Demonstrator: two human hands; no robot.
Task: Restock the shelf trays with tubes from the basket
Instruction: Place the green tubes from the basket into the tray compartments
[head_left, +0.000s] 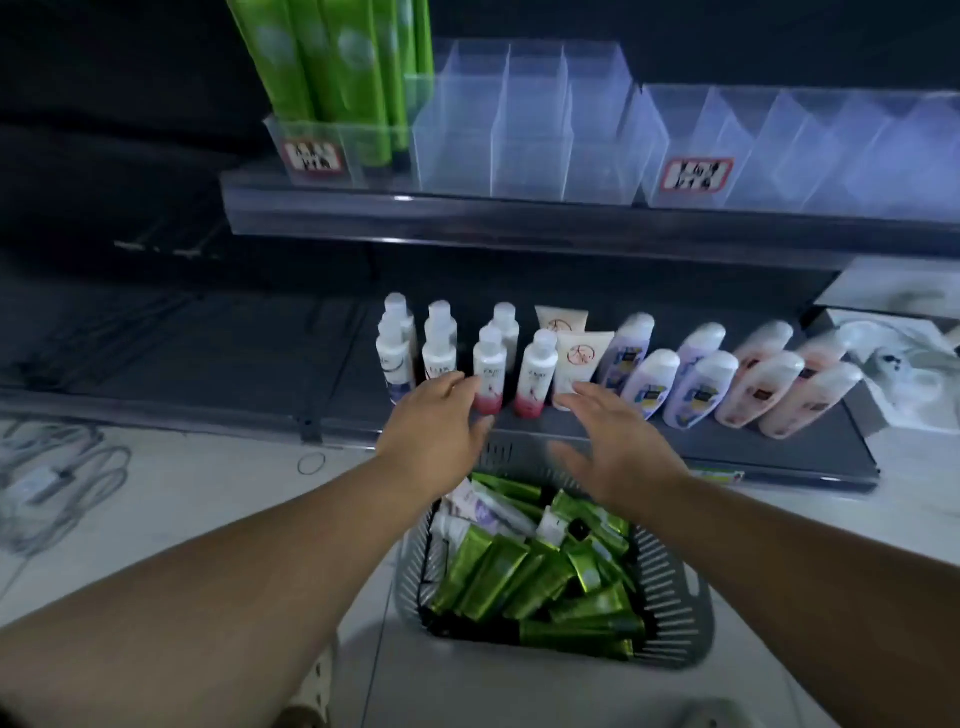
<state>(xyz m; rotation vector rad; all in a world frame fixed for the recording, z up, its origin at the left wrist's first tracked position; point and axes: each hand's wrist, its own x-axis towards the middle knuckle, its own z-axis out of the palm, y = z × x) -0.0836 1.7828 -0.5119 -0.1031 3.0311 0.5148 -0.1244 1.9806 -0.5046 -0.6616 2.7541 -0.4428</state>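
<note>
A grey slatted basket (670, 587) stands on the floor below me, filled with several green tubes (498, 577) and a few white ones (488, 512). My left hand (436, 426) and my right hand (618, 441) hover over the basket's far rim, both open and holding nothing. On the upper shelf, clear plastic trays (530, 135) stand with bare compartments. The leftmost tray (317, 150) holds several upright green tubes (332, 62). Another clear tray (810, 150) sits to the right.
The lower shelf (727, 447) carries rows of white, lilac and pink bottles (691, 384) just beyond my hands. White packaging (904, 364) lies at the far right. Cables (57, 478) trail over the tiled floor at the left.
</note>
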